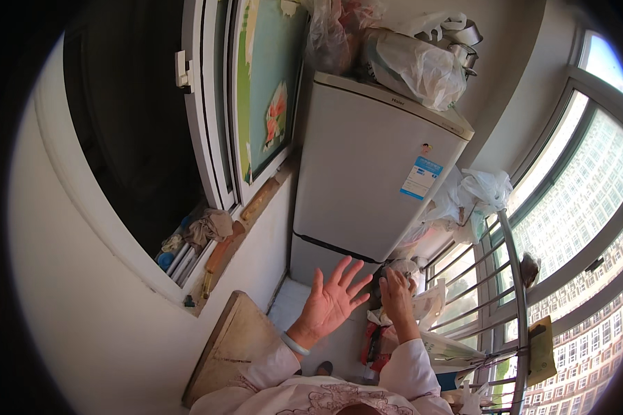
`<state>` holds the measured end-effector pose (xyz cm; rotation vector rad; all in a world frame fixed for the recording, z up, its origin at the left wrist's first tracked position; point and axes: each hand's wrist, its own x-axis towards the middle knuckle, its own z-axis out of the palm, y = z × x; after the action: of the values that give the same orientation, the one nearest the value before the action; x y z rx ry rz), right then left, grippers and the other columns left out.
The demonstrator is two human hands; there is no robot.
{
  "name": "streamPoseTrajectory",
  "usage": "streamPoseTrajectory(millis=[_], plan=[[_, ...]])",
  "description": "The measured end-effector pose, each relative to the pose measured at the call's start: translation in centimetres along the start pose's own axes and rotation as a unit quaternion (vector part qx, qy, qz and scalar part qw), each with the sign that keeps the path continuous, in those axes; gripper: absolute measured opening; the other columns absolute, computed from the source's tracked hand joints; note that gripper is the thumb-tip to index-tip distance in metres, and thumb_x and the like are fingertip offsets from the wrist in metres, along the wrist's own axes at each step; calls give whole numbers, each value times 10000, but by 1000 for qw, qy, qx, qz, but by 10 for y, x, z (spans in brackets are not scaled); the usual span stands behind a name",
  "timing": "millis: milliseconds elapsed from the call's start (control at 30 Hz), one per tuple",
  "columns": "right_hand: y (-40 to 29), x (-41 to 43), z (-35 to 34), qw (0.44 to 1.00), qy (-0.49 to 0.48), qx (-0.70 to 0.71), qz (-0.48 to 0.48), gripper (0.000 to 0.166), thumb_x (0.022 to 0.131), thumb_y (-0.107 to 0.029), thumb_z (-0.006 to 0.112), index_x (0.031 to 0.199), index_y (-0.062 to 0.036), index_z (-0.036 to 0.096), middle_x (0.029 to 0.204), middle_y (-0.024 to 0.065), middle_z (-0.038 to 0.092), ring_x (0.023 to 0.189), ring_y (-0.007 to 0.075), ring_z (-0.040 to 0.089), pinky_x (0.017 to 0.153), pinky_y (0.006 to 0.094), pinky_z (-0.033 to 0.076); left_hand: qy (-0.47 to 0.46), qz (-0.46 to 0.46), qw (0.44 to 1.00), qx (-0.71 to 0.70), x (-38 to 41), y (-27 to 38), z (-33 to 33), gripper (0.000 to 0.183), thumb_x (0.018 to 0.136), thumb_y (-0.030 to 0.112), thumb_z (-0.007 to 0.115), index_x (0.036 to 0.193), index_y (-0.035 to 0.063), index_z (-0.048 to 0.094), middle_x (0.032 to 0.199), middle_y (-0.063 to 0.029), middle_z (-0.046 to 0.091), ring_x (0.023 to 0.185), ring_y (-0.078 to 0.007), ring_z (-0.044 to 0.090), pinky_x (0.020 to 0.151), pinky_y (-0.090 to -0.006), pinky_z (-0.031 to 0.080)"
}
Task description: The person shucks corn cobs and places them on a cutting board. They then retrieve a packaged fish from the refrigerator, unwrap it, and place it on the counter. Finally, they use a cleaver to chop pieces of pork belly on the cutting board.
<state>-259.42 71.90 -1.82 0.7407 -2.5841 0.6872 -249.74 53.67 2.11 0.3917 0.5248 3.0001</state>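
Observation:
My left hand [334, 298] is raised in front of me, palm up and fingers spread, with nothing in it. A pale bangle [295, 343] circles that wrist. To its right, my right hand [398, 301] is held up with the fingers slightly bent and parted; I see nothing gripped in it. Beyond both hands stands a grey two-door Haier refrigerator [363, 171], its doors closed. A blue-and-white label [420, 177] and a small sticker [426, 149] are on the upper door. Neither hand visibly touches the refrigerator.
Plastic bags [420, 67] and metal pots [464, 46] sit atop the refrigerator. At left, a wooden board [233, 347] leans by the wall below a window sill [223, 254] holding a cloth [209, 226]. Metal railings [514, 270] line the right-hand window, with bags and a red package [379, 342] beneath.

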Motion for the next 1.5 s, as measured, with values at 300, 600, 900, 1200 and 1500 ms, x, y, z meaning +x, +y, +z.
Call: streamPoseTrajectory(millis=[300, 600, 900, 1200, 1500], plan=[[91, 44, -3, 970, 86, 202, 102, 257, 893, -109, 565, 1122, 0, 609, 905, 172, 686, 831, 303, 664, 815, 400, 470, 159, 236, 870, 402, 184, 156, -46, 749, 942, 598, 358, 1477, 89, 235, 1531, -85, 255, 1430, -218, 175, 1144, -448, 83], [143, 48, -10, 947, 116, 170, 248, 250, 909, -106, 566, 1084, 64, 617, 844, 211, 681, 780, 260, 669, 692, 358, 501, 323, 291, 762, 481, 398, 301, -150, 792, 943, 617, 328, 1410, -22, 352, 1451, -139, 386, 1332, -258, 352, 1107, -321, 234], [132, 66, 3, 916, 97, 234, 312, 267, 931, -120, 563, 1126, 55, 612, 924, 137, 685, 872, 176, 648, 788, 288, 497, 307, 273, 768, 491, 405, 280, -114, 850, 941, 643, 276, 1438, -47, 277, 1488, -179, 323, 1371, -284, 310, 1117, -338, 241], [119, 30, -25, 925, 119, 206, 297, 255, 935, -96, 551, 1110, 79, 612, 910, 157, 690, 889, 193, 654, 789, 317, 504, 300, 358, 744, 478, 343, 261, -92, 768, 968, 591, 277, 1397, -44, 321, 1430, -160, 377, 1303, -253, 366, 1077, -321, 283], [59, 22, -70, 916, 94, 320, 221, 355, 977, -179, 522, 1266, 27, 530, 1083, 105, 647, 1010, 166, 593, 903, 310, 447, 201, 312, 765, 527, 139, 179, -30, 624, 1014, 490, 244, 985, -16, 608, 941, -83, 634, 858, -171, 578, 825, -298, 437]])
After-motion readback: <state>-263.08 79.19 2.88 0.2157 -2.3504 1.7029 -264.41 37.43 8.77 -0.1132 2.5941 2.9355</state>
